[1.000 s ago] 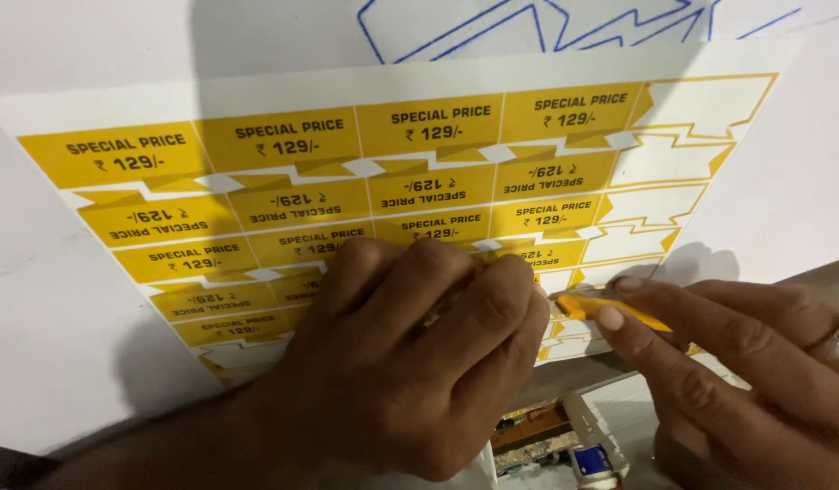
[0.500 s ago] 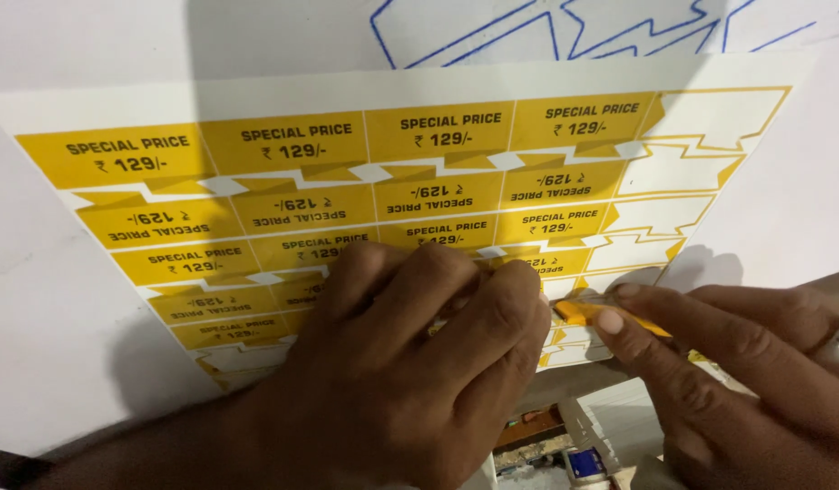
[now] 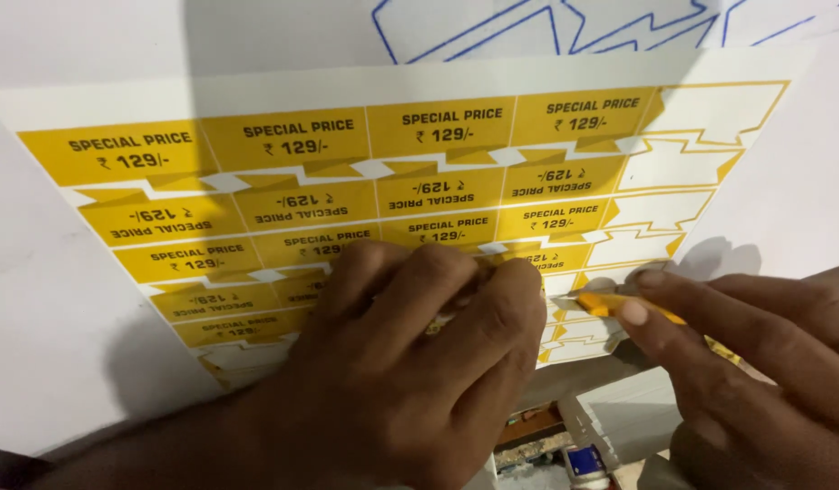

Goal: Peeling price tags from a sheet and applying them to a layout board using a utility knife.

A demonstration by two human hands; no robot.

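A white sheet of yellow price stickers (image 3: pixel 329 181) lies tilted across the view. Its right column shows empty outlines where stickers have been removed (image 3: pixel 682 172). My left hand (image 3: pixel 401 363) presses flat on the lower middle of the sheet, fingers together and covering several stickers. My right hand (image 3: pixel 755 363) comes in from the right, holding a yellow craft knife (image 3: pixel 619 307). The knife tip touches the sheet just right of my left fingertips.
A white board with blue line drawings (image 3: pixel 574 27) lies beyond the sheet. Below its lower edge, between my hands, a gap shows small cluttered items, including a small bottle-like thing (image 3: pixel 583 458).
The view has shifted slightly; the sheet sits a little further right. Both hands stay in place, with the knife tip still at the sheet.
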